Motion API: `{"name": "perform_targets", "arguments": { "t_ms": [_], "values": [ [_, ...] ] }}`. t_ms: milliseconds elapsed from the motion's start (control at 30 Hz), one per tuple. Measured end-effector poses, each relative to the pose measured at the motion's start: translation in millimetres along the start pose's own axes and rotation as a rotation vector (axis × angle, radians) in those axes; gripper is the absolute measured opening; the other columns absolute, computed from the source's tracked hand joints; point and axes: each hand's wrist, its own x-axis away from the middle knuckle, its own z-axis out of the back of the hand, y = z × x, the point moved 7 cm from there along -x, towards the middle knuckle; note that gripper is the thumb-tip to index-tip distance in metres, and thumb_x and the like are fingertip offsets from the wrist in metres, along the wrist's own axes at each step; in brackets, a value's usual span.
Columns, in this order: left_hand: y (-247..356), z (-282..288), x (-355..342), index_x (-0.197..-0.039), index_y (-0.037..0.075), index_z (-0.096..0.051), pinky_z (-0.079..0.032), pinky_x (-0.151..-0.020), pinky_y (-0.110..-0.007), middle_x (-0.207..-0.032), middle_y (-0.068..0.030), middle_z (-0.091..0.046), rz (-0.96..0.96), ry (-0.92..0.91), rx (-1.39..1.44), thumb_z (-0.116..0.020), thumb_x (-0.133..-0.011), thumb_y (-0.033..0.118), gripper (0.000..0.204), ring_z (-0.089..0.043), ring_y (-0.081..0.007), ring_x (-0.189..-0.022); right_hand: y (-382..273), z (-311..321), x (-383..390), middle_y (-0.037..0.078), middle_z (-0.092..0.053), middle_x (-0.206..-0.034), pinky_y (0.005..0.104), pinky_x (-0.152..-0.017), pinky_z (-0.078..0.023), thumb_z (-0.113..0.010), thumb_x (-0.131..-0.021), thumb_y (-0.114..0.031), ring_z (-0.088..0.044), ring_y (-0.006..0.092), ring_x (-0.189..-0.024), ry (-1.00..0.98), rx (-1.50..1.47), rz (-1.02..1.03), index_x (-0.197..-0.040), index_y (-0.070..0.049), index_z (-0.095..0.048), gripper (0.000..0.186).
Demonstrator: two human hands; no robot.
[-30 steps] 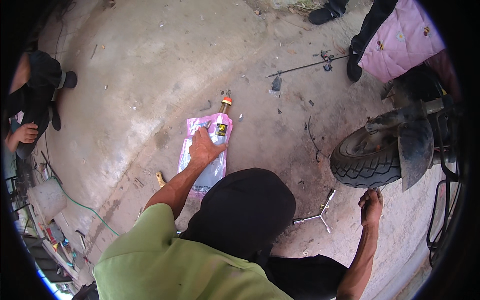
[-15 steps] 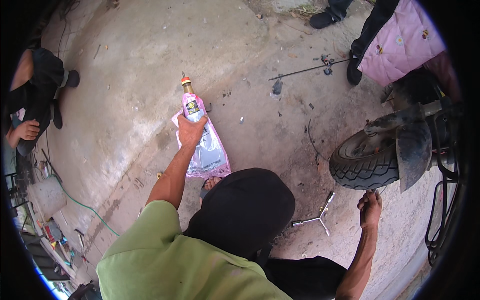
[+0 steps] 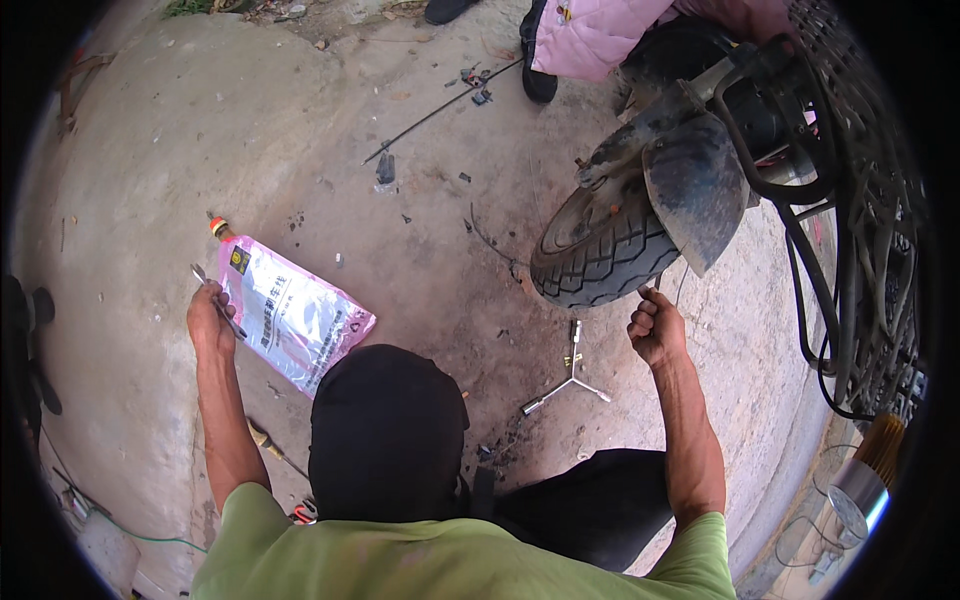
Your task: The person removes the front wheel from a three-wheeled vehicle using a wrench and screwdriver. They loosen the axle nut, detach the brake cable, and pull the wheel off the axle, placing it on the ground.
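We see a greyish-brown concrete floor, stained and gritty. Toward its left we find a pink-edged packet, with a red-capped bottle neck jutting from its far end. Nearer us lies a screwdriver with a yellowish handle. Right of centre we make out a three-armed socket wrench. Farther off we see a long black rod, a dark fragment just beside its near end, and a curved black cable.

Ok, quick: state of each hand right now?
Left hand: closed around a metal tool.
Right hand: closed, by the tyre; whether it holds anything can't be told.
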Motion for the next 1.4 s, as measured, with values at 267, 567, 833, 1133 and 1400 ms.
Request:
{"name": "perform_targets", "arguments": {
  "t_ms": [267,567,833,1133,1400],
  "values": [
    [-10.3,-264.4,170.8,-0.133,-0.001,-0.051,-0.052,-0.055,-0.034,-0.083,-0.0093,-0.059,0.157,-0.884,-0.226,-0.043,-0.096,0.003,0.038,-0.050,-0.0155,-0.056,6.8,-30.9,16.4,-0.007,-0.032,-0.066,0.0225,-0.048,-0.026,-0.051,-0.103,-0.023,-0.030,0.0064,-0.054,-0.063,0.152,0.048,-0.121,-0.006,-0.055,0.025],
    [25.8,-473.6,243.4,-0.106,-0.005,-0.053,-0.049,-0.071,-0.055,-0.088,-0.0301,-0.064,-0.839,-0.843,-0.688,-0.051,-0.090,0.012,0.023,-0.063,-0.0482,-0.075,-2.7,-18.0,37.6,-0.007,-0.032,-0.068,0.0227,-0.048,-0.026,-0.051,-0.102,-0.021,-0.031,0.0063,-0.054,-0.045,0.241,0.106,-0.126,0.000,-0.053,0.032],
    [28.3,-484.9,280.3,-0.103,-0.003,-0.055,-0.047,-0.077,-0.060,-0.087,-0.0326,-0.065,-0.948,-0.894,-0.809,-0.051,-0.089,0.010,0.019,-0.063,-0.0529,-0.086,-5.9,-2.4,43.1,-0.007,-0.035,-0.069,0.0222,-0.049,-0.028,-0.052,-0.102,-0.022,-0.032,0.0061,-0.055,-0.041,0.314,0.128,-0.128,-0.001,-0.052,0.034],
    [34.3,-480.6,274.0,-0.100,-0.005,-0.054,-0.049,-0.076,-0.060,-0.084,-0.0328,-0.065,-0.913,-0.855,-0.741,-0.052,-0.089,0.009,0.018,-0.064,-0.0527,-0.084,-6.9,-4.7,40.0,-0.006,-0.036,-0.070,0.0218,-0.049,-0.027,-0.053,-0.101,-0.021,-0.033,0.0065,-0.055,-0.057,0.370,0.122,-0.126,-0.002,-0.054,0.031],
    [36.2,-480.6,277.0,-0.099,-0.004,-0.052,-0.048,-0.076,-0.061,-0.084,-0.0329,-0.065,-0.924,-0.876,-0.752,-0.051,-0.089,0.008,0.016,-0.063,-0.0528,-0.084,-7.7,1.1,43.3,-0.006,-0.037,-0.070,0.0223,-0.049,-0.027,-0.054,-0.101,-0.021,-0.033,0.0065,-0.056,-0.024,0.410,0.115,-0.124,-0.002,-0.056,0.030]
  ]
}}
